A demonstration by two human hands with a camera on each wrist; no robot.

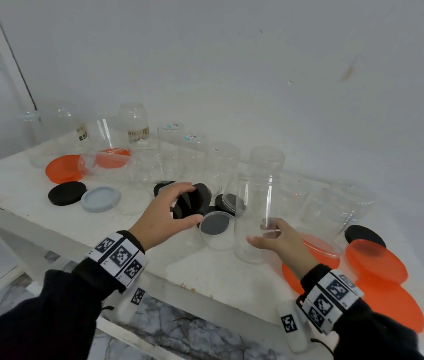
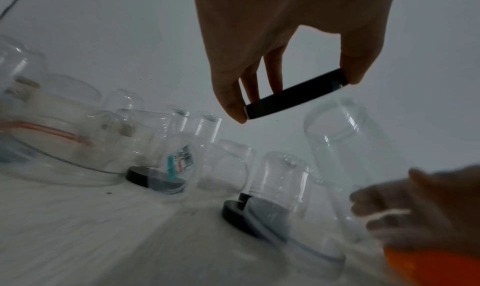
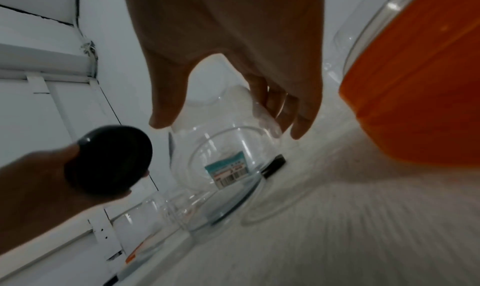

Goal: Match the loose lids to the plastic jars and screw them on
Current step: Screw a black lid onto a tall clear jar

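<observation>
My left hand (image 1: 196, 203) pinches a round black lid (image 1: 192, 201) by its rim between thumb and fingers, tilted and lifted off the table; the left wrist view shows this lid (image 2: 293, 95) edge-on. To its right, my right hand (image 1: 260, 233) grips a tall clear plastic jar (image 1: 255, 203) low on its wall, thumb in front and fingers behind. The right wrist view shows the jar (image 3: 233, 157) under my right hand (image 3: 231, 128), with the black lid (image 3: 114, 159) close on the left. Whether the jar touches the table I cannot tell.
Several clear jars (image 1: 221, 162) stand along the back of the white table (image 1: 205, 271). Loose lids lie about: orange (image 1: 63, 168), black (image 1: 66, 193) and grey (image 1: 100, 198) at left, black ones (image 1: 214, 224) between my hands, and large orange ones (image 1: 377, 261) at right.
</observation>
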